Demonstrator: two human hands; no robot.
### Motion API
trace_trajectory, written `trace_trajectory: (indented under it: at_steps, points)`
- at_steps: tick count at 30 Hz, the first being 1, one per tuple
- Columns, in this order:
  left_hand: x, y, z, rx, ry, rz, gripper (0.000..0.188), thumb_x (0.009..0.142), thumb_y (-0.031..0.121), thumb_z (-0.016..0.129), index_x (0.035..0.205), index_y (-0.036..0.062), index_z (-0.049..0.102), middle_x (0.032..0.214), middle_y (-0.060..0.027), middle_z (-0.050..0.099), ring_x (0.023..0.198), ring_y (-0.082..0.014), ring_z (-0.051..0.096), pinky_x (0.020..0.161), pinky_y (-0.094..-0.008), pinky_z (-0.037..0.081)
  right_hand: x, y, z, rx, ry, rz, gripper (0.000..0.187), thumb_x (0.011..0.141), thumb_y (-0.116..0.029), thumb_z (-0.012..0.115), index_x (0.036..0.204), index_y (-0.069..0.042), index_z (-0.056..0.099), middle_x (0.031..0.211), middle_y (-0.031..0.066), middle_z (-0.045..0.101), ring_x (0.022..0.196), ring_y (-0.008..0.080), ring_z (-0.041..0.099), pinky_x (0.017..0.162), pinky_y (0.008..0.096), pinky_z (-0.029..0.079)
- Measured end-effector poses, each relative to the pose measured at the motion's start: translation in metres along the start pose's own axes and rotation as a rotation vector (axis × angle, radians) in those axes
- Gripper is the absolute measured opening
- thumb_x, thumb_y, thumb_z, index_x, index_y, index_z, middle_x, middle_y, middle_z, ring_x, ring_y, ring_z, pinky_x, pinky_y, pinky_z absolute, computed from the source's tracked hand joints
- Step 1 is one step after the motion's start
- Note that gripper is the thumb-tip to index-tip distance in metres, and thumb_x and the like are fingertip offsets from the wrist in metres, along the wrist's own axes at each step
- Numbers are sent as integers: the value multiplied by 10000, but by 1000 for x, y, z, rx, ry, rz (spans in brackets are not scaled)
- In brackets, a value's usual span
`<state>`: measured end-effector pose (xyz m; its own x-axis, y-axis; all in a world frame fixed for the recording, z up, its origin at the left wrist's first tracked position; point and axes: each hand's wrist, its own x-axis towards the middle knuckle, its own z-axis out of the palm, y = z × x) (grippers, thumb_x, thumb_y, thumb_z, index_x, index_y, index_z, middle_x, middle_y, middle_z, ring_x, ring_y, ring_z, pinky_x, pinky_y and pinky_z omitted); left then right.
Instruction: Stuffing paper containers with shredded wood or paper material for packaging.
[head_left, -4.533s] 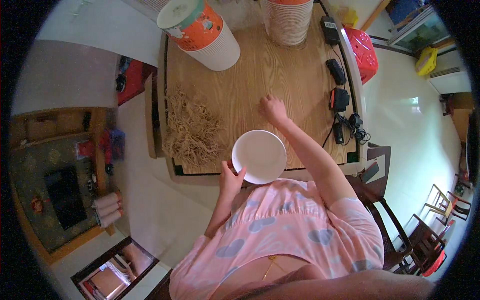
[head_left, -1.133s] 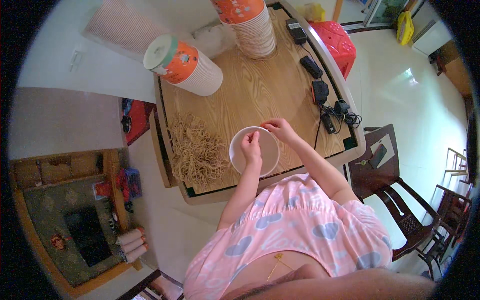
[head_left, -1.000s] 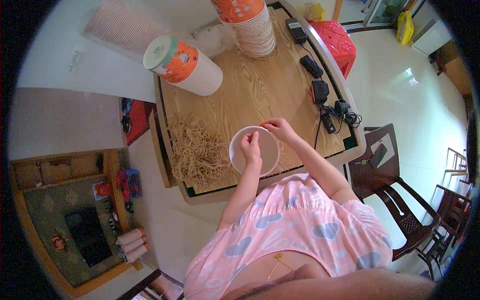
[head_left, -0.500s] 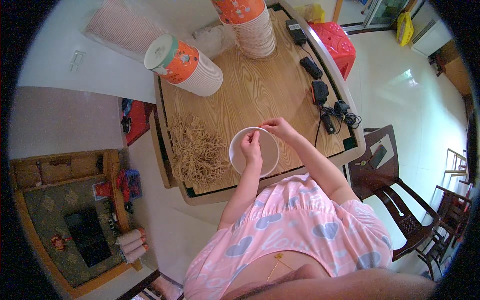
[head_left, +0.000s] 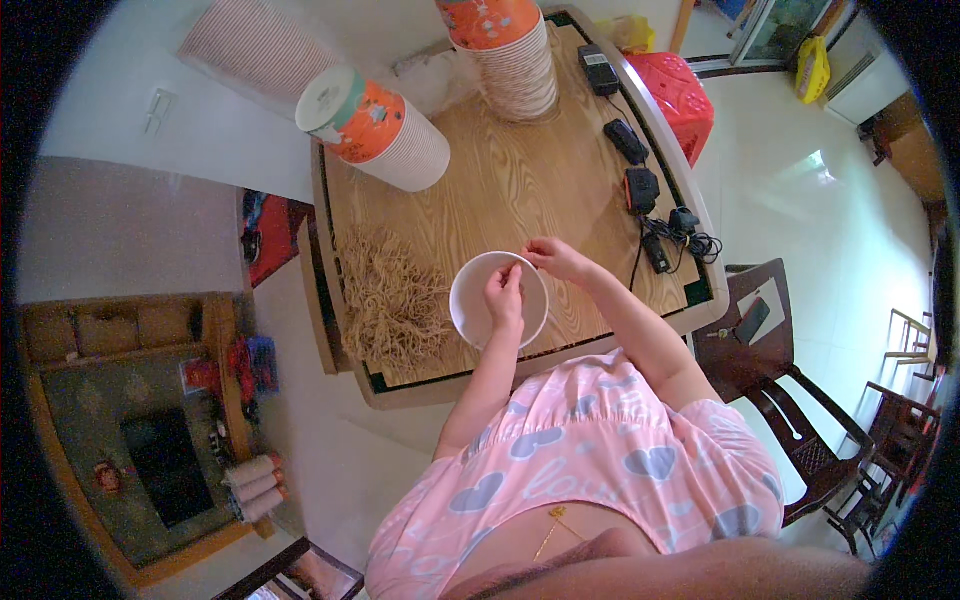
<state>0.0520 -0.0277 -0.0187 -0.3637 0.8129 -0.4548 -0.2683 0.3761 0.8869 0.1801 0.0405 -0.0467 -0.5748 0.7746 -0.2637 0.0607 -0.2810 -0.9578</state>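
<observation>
A white round paper tub (head_left: 463,302) stands at the table's near edge with its open mouth toward me. My left hand (head_left: 505,294) reaches inside it, the fingers pinched together close to the far right rim. Just outside that same stretch of rim is my right hand (head_left: 560,260), its fingertips closed too. The two hands nearly meet across the wall of the tub; whatever is between the fingers is too small to make out. To the left of the tub lies a loose heap of tan twisted cords (head_left: 392,305).
Stacks of nested paper tubs, one orange and green on top (head_left: 375,130) and another (head_left: 510,65), stand at the back of the wooden table (head_left: 520,185). Black adapters and cables (head_left: 655,215) line its right side. A dark chair (head_left: 800,410) and red stool (head_left: 675,100) stand beyond.
The tub has shifted slightly left under my hands, its mouth tilted a little differently. Both hands stay pinched at its rim. The whole view has turned slightly.
</observation>
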Motion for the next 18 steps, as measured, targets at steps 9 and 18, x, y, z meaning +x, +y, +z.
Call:
trace_trajectory:
  at_steps: [9, 18]
  points:
    - [-4, 5, -14, 343, -21, 185, 348, 755, 46, 666, 1074, 57, 526, 706, 10, 542, 585, -75, 499, 488, -216, 427, 1, -1, -1, 13, 265, -64, 187, 906, -204, 503, 878, -19, 495, 726, 23, 543, 665, 113, 502, 615, 268, 441]
    - [-4, 68, -14, 1241, -118, 863, 364, 755, 108, 631, 1107, 135, 539, 1007, -94, 552, 889, -292, 583, 696, -406, 485, 0, -12, 4, -46, 283, -94, 158, 914, -175, 499, 858, -26, 498, 711, 17, 531, 641, 90, 501, 573, 240, 424]
